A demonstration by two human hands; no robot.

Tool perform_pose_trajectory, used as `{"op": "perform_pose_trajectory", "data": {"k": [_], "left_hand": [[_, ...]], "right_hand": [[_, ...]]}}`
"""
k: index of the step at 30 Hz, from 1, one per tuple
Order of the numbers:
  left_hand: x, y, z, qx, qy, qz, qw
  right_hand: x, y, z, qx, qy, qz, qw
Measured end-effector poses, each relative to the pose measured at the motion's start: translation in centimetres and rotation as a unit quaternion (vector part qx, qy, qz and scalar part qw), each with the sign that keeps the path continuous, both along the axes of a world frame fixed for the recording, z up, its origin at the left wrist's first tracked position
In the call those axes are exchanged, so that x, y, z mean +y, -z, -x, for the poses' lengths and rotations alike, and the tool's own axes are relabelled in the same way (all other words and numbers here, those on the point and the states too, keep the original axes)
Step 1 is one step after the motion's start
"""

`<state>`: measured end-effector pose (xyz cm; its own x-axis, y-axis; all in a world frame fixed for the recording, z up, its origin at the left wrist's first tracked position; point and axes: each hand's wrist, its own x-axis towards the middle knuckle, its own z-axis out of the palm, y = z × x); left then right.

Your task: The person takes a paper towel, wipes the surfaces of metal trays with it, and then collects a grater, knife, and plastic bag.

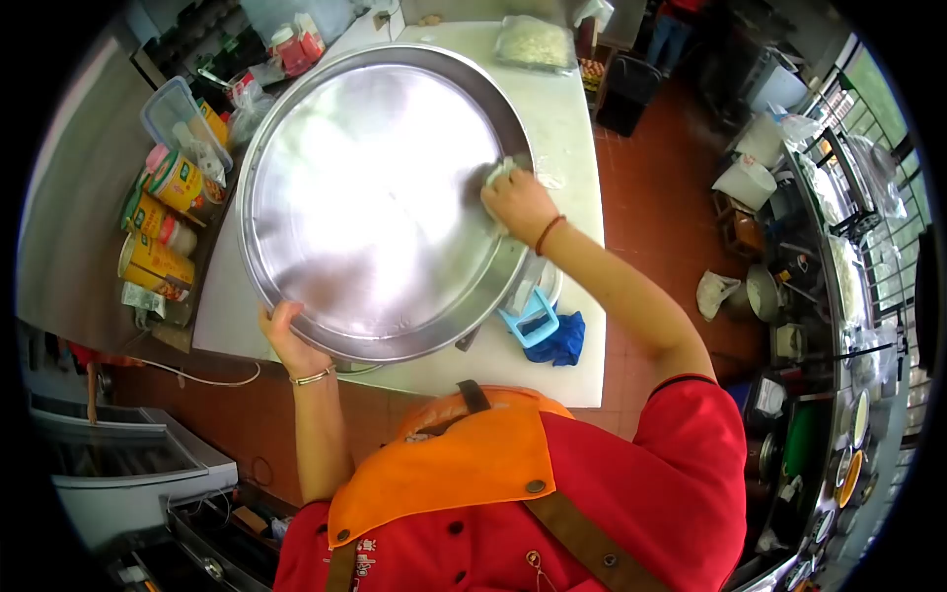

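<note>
A large, shallow round metal pan [385, 197] with a shiny inside takes up the middle of the view, over the white worktop. My left hand [294, 345] grips its rim at the near left, thumb on the edge and the other fingers hidden beneath. Bunched in my right hand [523, 205] is a pale cloth [501, 172], pressed against the inner right wall of the pan. Just off the pan's near right side lie a light-blue plastic piece [531, 318] and a crumpled dark-blue bag [560, 340].
Yellow tubs [158, 264] and a clear plastic container [178, 116] stand left of the worktop [572, 247]. At its far end lies a bag of pale food [534, 44]. A black bin [627, 94] stands on the red tiled floor, with shelving at right.
</note>
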<state>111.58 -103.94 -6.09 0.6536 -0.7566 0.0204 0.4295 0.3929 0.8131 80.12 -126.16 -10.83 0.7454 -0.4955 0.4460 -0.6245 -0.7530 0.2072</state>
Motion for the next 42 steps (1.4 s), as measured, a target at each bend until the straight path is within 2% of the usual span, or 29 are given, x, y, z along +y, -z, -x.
{"op": "perform_pose_trajectory", "data": {"k": [1,3,6,9,12,15,16,17,18,19,21,22,23,24,26,28,32,35,38,39,41,42], "left_hand": [[-0.2,-0.3,0.1,0.002,0.011,0.018,1.000],[-0.8,-1.2,0.6,0.001,0.030,0.054,0.998],[-1.9,-1.1,1.5,-0.068,0.010,0.058,0.996],[-2.7,-2.4,3.5,-0.123,0.013,0.060,0.991],[-3.4,-2.2,3.5,-0.187,-0.003,0.059,0.981],[-3.9,-1.7,3.0,-0.205,-0.021,0.062,0.977],[-3.8,-1.7,2.8,-0.209,-0.030,0.064,0.975],[-3.7,-1.8,2.5,-0.214,-0.038,0.066,0.974],[-3.5,-1.9,2.2,-0.212,-0.043,0.078,0.973],[-3.1,-2.2,2.1,-0.206,-0.039,0.082,0.974],[-2.4,-3.3,2.7,-0.189,-0.027,0.091,0.977],[-2.1,-3.9,3.3,-0.130,-0.011,0.078,0.988],[-2.4,-4.3,3.8,-0.128,-0.011,0.092,0.987],[-2.9,-4.6,4.4,-0.126,-0.011,0.107,0.986],[-3.4,-4.4,5.5,-0.126,-0.009,0.116,0.985],[-4.6,-4.4,6.1,-0.136,-0.011,0.121,0.983],[-5.2,-4.1,6.8,-0.155,0.013,0.121,0.980],[-5.3,-3.8,7.1,-0.108,0.012,0.064,0.992],[-5.2,-2.9,6.2,-0.060,-0.002,0.023,0.998],[-5.0,-2.5,5.4,-0.038,0.003,0.003,0.999],[-4.8,-1.8,4.3,-0.031,0.007,0.004,0.999],[-4.8,-1.5,3.8,-0.027,0.009,0.006,1.000]], "right_hand": [[2.0,1.5,-0.7,0.029,0.015,-0.039,0.999],[6.1,3.1,-2.5,0.009,-0.019,-0.217,0.976],[11.0,5.9,-6.8,-0.104,-0.087,-0.260,0.956],[13.8,4.4,-11.1,-0.214,-0.151,-0.346,0.901],[14.5,2.1,-13.3,-0.307,-0.176,-0.363,0.862],[13.4,-1.6,-12.8,-0.421,-0.200,-0.485,0.740],[11.8,-1.5,-11.8,-0.403,-0.177,-0.361,0.822],[9.8,-1.3,-10.3,-0.379,-0.151,-0.228,0.884],[8.8,-3.4,-8.3,-0.333,-0.105,-0.054,0.936],[7.7,-3.4,-6.2,-0.246,-0.013,-0.007,0.969],[5.9,0.4,-3.6,-0.152,0.080,-0.040,0.984],[6.2,2.2,-3.9,-0.147,0.084,-0.065,0.984],[7.0,3.6,-4.3,-0.142,0.089,-0.086,0.982],[8.5,4.4,-5.9,-0.154,0.087,-0.157,0.972],[12.1,2.4,-8.9,-0.245,-0.047,-0.166,0.954],[14.4,-1.5,-11.6,-0.323,-0.076,-0.243,0.912],[14.0,-5.4,-14.9,-0.435,-0.162,-0.262,0.846],[11.8,-7.4,-16.6,-0.511,-0.207,-0.297,0.780],[11.3,-7.8,-17.1,-0.499,-0.226,-0.345,0.762],[11.6,-7.2,-16.8,-0.475,-0.272,-0.427,0.720],[13.1,-5.1,-15.8,-0.386,-0.305,-0.392,0.777],[14.3,-3.5,-15.1,-0.376,-0.296,-0.419,0.771]]}}
